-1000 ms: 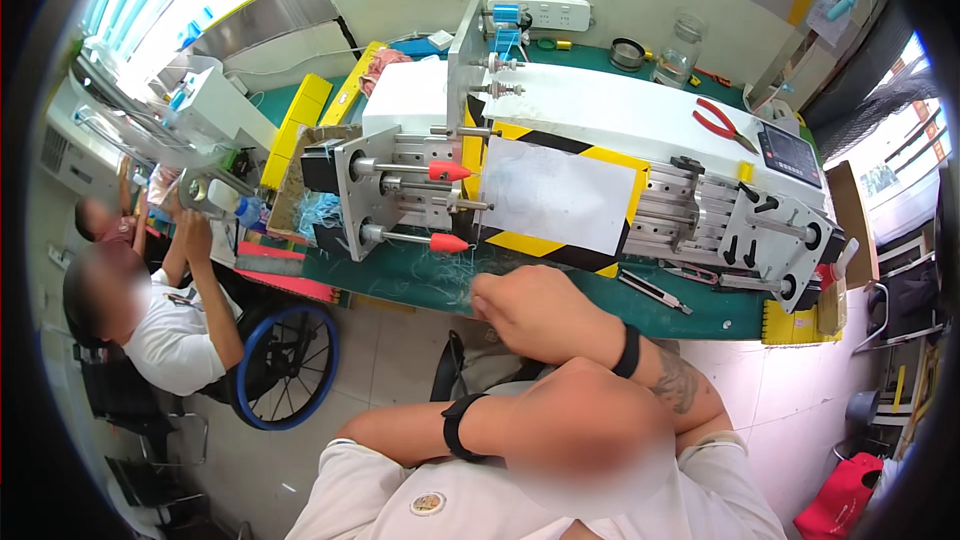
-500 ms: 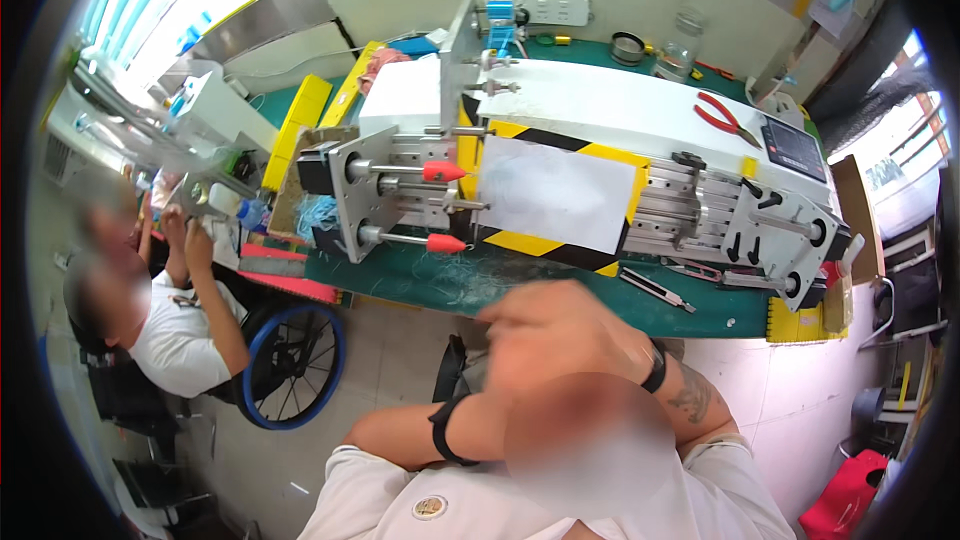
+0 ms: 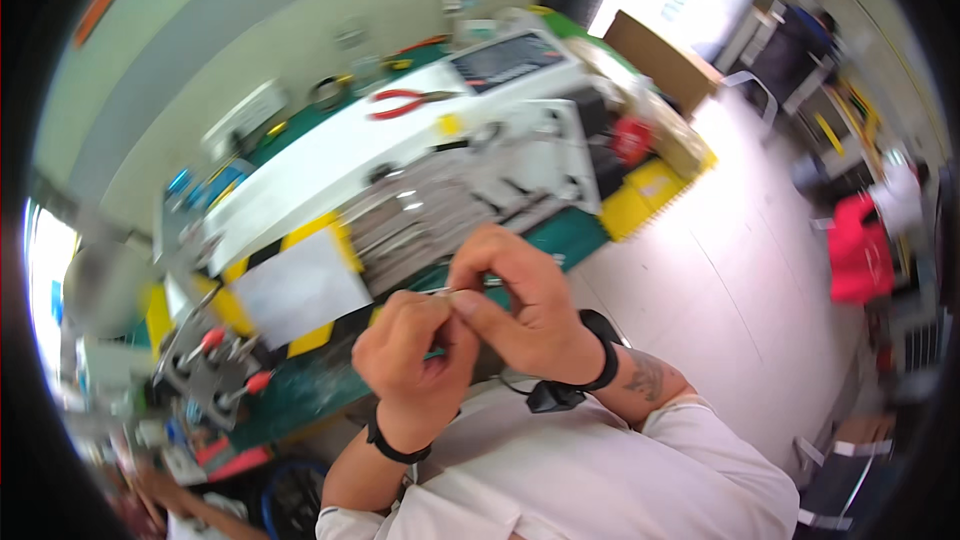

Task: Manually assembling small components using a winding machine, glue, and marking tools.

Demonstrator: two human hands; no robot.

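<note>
In front of my chest, my left hand (image 3: 415, 355) and my right hand (image 3: 525, 305) meet fingertip to fingertip. Both are closed in a pinch. A thin, pale bit shows at the joined fingertips, too small and blurred to name. Beyond the hands lies the bench machine with metal rails (image 3: 405, 225), a white housing (image 3: 300, 165) and red conical tips (image 3: 258, 382). A white sheet (image 3: 300, 288) covers its plate, which has a yellow-and-black striped border (image 3: 312, 338). My hands are apart from the machine, over the near edge of the green bench top (image 3: 320, 375).
Red-handled pliers (image 3: 398, 103) lie on the white housing near a dark panel (image 3: 508, 60). A yellow block (image 3: 650, 198) marks the bench's right end. A red bag (image 3: 860, 250) is farther right. A co-worker's arm (image 3: 180, 495) shows at lower left.
The view has swung to the right and tilted, so the machine now appears slanted at left. My hands, earlier overlapping and blurred, now meet at the fingertips.
</note>
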